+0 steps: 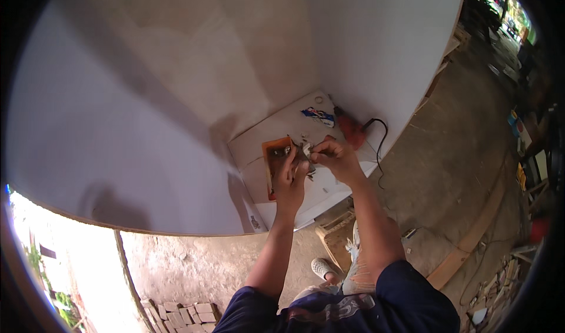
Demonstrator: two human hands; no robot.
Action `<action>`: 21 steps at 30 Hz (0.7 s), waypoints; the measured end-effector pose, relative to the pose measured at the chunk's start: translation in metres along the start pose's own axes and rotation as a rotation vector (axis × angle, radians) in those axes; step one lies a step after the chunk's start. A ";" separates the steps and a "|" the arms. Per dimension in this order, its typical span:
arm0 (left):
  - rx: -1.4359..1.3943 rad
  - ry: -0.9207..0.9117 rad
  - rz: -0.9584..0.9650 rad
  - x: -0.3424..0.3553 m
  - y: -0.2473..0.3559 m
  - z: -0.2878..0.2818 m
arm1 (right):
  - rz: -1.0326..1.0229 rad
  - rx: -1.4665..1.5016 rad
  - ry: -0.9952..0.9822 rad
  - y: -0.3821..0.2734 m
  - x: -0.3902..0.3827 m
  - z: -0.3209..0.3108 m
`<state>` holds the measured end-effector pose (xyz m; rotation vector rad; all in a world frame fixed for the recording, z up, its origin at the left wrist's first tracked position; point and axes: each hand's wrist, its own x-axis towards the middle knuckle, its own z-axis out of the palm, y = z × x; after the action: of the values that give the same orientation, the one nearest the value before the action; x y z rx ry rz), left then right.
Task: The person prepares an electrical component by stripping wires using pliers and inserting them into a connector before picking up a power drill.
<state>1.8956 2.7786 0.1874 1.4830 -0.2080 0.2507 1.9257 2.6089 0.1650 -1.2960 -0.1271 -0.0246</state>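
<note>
My right hand (336, 159) is closed in a pinch, with a small whitish piece (307, 149) at its fingertips. My left hand (290, 183) is beside it, its fingers and thumb bent around something greyish that I cannot make out. Just left of that hand, partly covered by it, sits an open orange tray (271, 171) with small metal-looking bits inside. Several tiny loose pieces lie on the white panel (254, 177) around my fingers. Beyond my right hand rests a red power drill (351, 128) with a black cord.
Tall white panels (365, 45) rise at the left and right, like the walls of a large cabinet. A blue and white packet (318, 116) lies near the drill. Below are a wooden stool (335, 239), stacked bricks (188, 316) and a concrete floor (465, 139) with cables.
</note>
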 end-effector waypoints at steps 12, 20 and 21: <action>0.257 0.065 -0.122 0.024 -0.073 0.034 | -0.298 -0.725 0.260 0.030 0.001 0.000; 0.065 0.086 -0.349 0.025 -0.078 0.032 | 0.016 -0.643 0.167 0.039 0.007 -0.017; 0.068 0.096 -0.347 0.027 -0.084 0.022 | 0.155 -0.481 0.112 0.035 0.010 -0.016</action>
<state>1.9465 2.7513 0.1169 1.5423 0.1365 0.0490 1.9401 2.6033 0.1285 -1.7776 0.0816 0.0059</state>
